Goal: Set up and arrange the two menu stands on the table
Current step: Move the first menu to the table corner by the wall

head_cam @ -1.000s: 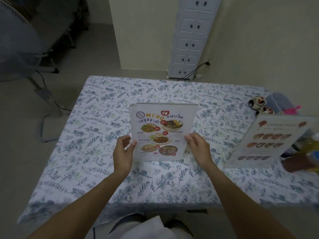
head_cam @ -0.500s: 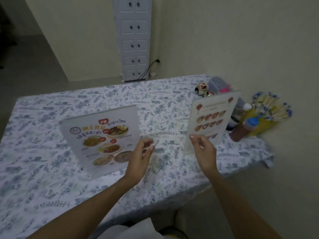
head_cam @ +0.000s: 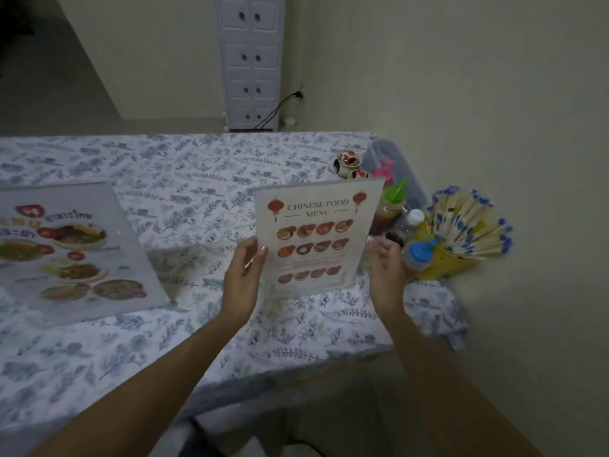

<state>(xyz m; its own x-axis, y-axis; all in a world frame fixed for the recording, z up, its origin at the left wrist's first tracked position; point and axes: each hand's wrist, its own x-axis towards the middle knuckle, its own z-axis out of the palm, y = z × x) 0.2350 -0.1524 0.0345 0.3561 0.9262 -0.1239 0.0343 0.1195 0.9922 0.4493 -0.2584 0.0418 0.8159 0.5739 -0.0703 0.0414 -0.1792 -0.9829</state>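
The Chinese food menu stand [head_cam: 316, 239], a clear upright holder with a white sheet and red lanterns, stands near the table's right end. My left hand [head_cam: 242, 275] grips its left edge, thumb on the front. My right hand [head_cam: 385, 268] is at its right edge, fingers curled against it. The Thai menu stand [head_cam: 75, 249] stands free at the left, partly cut off by the frame, with neither hand on it.
The table [head_cam: 197, 328] wears a blue floral cloth. Behind the Chinese menu stand are sauce bottles [head_cam: 417, 255], a yellow holder of wrapped chopsticks [head_cam: 461, 232], small painted jars [head_cam: 347, 163] and a clear container. A wall runs along the right; a white drawer tower [head_cam: 250, 61] stands beyond.
My hands let go of the Thai menu stand and moved right to the Chinese food menu stand, now gripping its two side edges. My view has swung right.
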